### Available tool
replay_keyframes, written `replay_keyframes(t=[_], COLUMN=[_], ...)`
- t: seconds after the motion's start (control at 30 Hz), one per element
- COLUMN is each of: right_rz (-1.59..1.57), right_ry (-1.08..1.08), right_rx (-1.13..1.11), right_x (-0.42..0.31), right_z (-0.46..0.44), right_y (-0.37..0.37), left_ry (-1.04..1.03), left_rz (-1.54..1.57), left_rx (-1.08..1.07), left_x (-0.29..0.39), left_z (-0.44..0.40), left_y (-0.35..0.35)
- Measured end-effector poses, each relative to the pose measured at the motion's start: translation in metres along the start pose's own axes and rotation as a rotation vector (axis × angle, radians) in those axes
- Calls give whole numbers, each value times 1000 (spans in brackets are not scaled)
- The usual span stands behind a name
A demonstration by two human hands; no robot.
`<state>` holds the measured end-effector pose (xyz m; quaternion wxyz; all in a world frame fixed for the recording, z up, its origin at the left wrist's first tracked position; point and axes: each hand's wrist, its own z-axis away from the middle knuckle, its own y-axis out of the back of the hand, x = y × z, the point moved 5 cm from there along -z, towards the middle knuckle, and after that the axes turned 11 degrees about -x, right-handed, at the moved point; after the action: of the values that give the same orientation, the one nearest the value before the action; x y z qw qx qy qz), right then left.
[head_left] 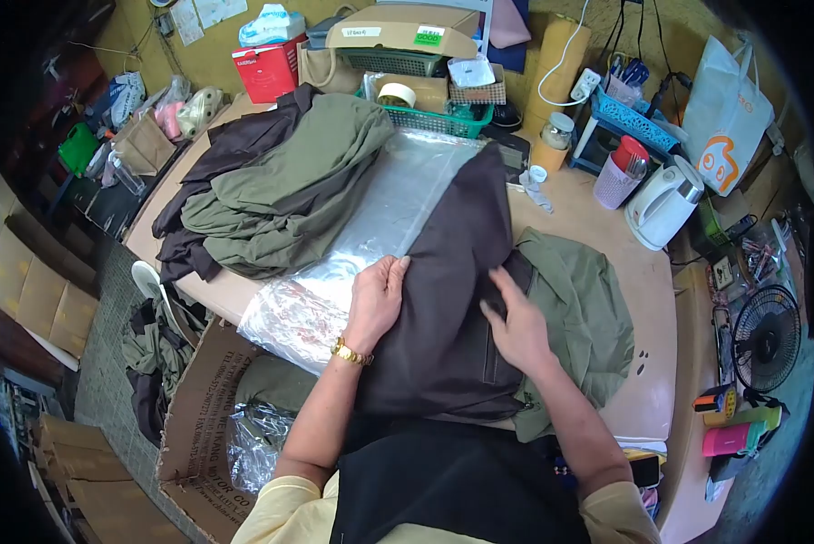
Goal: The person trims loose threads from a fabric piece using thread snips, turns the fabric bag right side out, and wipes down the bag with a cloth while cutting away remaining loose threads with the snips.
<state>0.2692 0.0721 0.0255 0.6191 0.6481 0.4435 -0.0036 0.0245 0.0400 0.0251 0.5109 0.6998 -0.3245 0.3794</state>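
A dark brown garment (443, 308) lies across the front of the table, partly over a stack of clear plastic bags (361, 218). My left hand (380, 295), with a gold watch at the wrist, pinches the garment's left edge between thumb and fingers. On the garment's right side rests my right hand (516, 322), its thumb and fingers apart, holding nothing. Beneath and to the right of the brown cloth spreads an olive green garment (584, 308). More olive green clothing (289, 181) is heaped at the upper left, over dark brown clothing (230, 154).
Along the back stand a red box (269, 71), a green basket (438, 122) and a glass jar (557, 131). A white kettle (663, 204) is at the right, above a black fan (767, 337). An open cardboard box (203, 426) stands at the lower left.
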Motion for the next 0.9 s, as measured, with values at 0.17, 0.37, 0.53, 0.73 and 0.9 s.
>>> replay_keyframes(t=[0.17,0.37,0.53,0.73,0.9], right_rz=[333,317,66,210,214], right_ry=[-47,19,51,10,-66], right_rx=[-77,-240,-194,-58,-82], right_x=[75,94,-1,19,32], right_z=[-3,-52,-75,-78,-80], right_y=[7,32,15,-52,-49], left_ry=[124,175,183,304,272], left_rz=[-90,153,20,-6,-82], left_rx=[-87,-256,-233,-413,-315], left_x=[-30,-52,-32,-3,-11], left_z=[0,14,4,27,47], left_y=[-3,-46,-51,-22,38])
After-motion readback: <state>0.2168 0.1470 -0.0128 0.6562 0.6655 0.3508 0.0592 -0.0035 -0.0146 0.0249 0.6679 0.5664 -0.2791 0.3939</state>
